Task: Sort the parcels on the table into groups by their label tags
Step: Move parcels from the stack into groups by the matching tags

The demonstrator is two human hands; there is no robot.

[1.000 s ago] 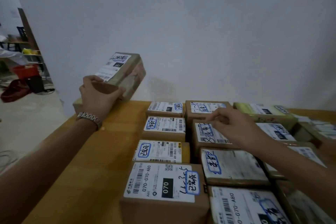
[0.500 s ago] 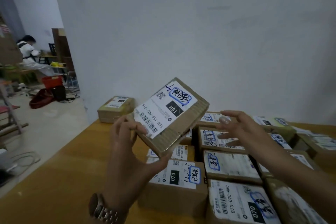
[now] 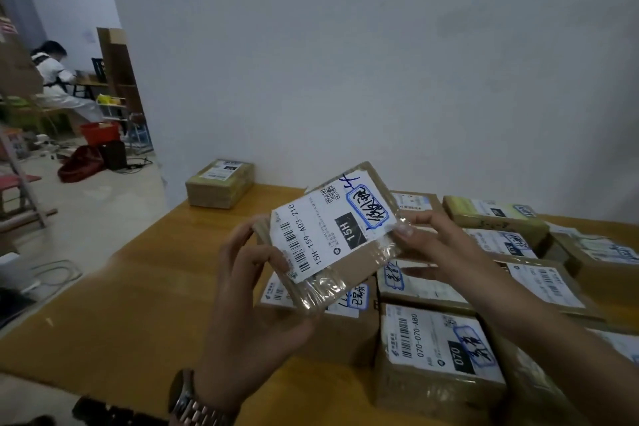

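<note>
A person holds a small brown cardboard box, the held parcel (image 3: 332, 239), up in the air at the centre of the view, above the near edge of the sorted boxes. It is tilted so that its white label (image 3: 321, 235) faces the camera.

The left hand (image 3: 249, 304) wraps the box's lower left end, thumb under the bottom edge and fingers curled behind. The right hand (image 3: 435, 249) pinches the right end, thumb on the label's edge and fingers behind. Both hands have firm hold of it. A wristwatch (image 3: 197, 405) shows on the left wrist.

The label reads 15H in a black box, with a handwritten tag inside a blue outline. The step in hand looks like reading this tag. The next move calls for finding the group with the same tag and setting the box down there.

From four to two o'clock lies a tight block of parcels (image 3: 539, 284), labels up. The nearest parcel (image 3: 439, 353), at five o'clock, reads 070, so it probably belongs to another group. A lone parcel (image 3: 219, 182) sits apart at ten o'clock, on the far left corner. Its tag is too small to read.

The boxes rest on a wooden table (image 3: 103, 315) set against a plain pale wall (image 3: 345, 62). At nine to ten o'clock the room opens out, with a seated person (image 3: 55, 80) at a desk and a red bin (image 3: 98, 133) on the floor.
</note>
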